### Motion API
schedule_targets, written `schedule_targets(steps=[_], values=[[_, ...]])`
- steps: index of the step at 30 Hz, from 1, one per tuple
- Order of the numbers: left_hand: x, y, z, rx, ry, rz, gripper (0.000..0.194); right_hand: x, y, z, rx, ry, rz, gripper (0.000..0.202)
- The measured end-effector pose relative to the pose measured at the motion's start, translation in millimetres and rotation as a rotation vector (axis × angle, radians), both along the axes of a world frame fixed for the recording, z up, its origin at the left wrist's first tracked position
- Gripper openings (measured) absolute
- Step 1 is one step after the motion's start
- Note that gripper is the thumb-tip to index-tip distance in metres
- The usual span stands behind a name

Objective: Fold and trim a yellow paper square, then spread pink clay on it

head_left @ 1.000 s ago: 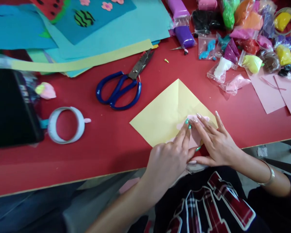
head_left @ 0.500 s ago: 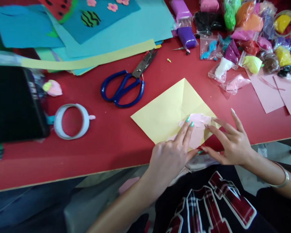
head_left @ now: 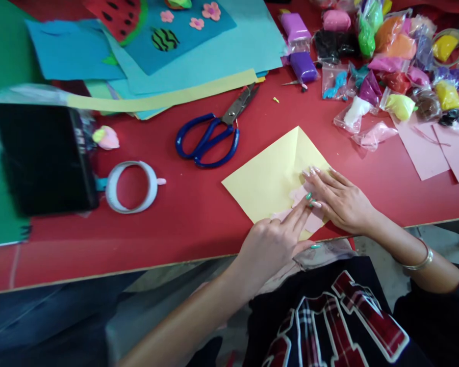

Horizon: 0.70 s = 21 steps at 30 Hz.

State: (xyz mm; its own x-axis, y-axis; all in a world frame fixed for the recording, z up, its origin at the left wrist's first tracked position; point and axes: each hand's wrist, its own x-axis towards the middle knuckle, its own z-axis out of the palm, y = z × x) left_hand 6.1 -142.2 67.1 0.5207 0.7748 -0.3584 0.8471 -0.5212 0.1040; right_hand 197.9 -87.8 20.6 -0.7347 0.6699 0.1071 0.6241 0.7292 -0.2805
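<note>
A pale yellow sheet of paper [head_left: 265, 176] lies turned like a diamond at the table's front edge, with a crease running from its far corner. Thin, flat pink pieces [head_left: 298, 194], ragged at the edges, rest on its near right part; I cannot tell whether they are clay or paper. My left hand [head_left: 277, 239] presses its outstretched index and middle fingertips onto the pink layer. Lying flat over the sheet's right side, my right hand [head_left: 340, 201] has its fingers extended and covers part of the pink. The fingertips of both hands meet there.
Blue-handled scissors [head_left: 210, 132] lie beyond the sheet. Left of them are a tape roll [head_left: 132, 187] and a black device [head_left: 48, 158]. Coloured paper sheets [head_left: 199, 71] are stacked at the back left. Bagged coloured clay [head_left: 400, 48] and pink paper [head_left: 421, 153] occupy the right.
My right hand has come down flat onto the yellow sheet and the pink layer, moving left. My left fingertips have shifted slightly right. The whole view has moved a little.
</note>
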Motion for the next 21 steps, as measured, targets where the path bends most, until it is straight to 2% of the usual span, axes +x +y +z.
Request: schedule_targets(steps=[10, 21], values=[[-4, -18, 4.0, -0.004, 0.118, -0.023, 0.081, 2, 1, -2.6, 0.02, -0.018, 0.015, 0.056], [-17, -39, 1.5, 0.117, 0.112, -0.006, 0.08, 3, 1, -1.9, 0.015, 0.003, 0.018, 0.058]])
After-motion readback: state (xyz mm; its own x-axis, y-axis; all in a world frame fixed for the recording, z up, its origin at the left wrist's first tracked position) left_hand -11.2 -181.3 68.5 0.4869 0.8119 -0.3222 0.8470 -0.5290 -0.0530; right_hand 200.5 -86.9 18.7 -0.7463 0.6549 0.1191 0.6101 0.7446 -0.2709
